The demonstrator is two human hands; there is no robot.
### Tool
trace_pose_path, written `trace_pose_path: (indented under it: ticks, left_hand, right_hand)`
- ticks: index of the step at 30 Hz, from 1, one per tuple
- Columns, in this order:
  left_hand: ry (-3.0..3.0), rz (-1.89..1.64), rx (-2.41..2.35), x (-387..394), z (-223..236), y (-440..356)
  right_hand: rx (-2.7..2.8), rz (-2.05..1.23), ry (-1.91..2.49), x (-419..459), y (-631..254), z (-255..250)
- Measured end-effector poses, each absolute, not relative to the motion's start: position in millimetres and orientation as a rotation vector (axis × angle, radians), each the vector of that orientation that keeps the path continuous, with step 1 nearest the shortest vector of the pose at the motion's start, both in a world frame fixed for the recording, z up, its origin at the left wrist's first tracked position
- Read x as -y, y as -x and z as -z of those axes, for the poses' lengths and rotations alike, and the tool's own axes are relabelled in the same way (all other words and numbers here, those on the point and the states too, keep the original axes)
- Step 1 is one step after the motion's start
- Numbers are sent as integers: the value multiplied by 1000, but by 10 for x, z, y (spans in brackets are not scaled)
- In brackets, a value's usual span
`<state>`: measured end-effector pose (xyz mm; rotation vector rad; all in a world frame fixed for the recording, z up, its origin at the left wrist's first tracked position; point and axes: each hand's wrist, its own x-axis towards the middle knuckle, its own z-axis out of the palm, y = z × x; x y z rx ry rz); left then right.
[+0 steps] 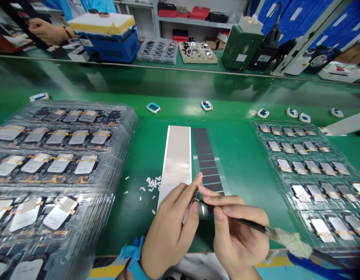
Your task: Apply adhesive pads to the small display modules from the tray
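My right hand [241, 229] is closed around a slim black pointed tool [250, 223], with pale wrapping around its rear part. The tool's tip reaches the fingers of my left hand [174, 229], which are pinched around something small and dark that they mostly hide. Beneath both hands lie a long strip with a white border [178, 155] and, beside it, a clear sheet carrying a column of dark grey rectangles [205, 157]. Small white scraps [153, 183] are scattered left of the bordered strip. A blue band circles my left wrist.
Stacked clear trays [118, 144] of screen-like parts rise at the left. Another clear tray [306, 175] of similar parts lies right. Small white watch-shaped frames [153, 107] line the back. A shelf beyond carries a blue machine [109, 44] and a green box [241, 48]; another person's hand [48, 31] is there.
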<state>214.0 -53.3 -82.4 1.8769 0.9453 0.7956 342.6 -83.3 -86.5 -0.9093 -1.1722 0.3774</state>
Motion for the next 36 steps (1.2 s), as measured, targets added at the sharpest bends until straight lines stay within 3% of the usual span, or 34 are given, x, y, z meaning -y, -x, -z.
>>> trace_pose_path:
  ticks: [36]
  left_hand:
    - [-1948,-894,-1083,562,871,-2103]
  right_hand:
    - [1071,-281,929,821,-3449,873]
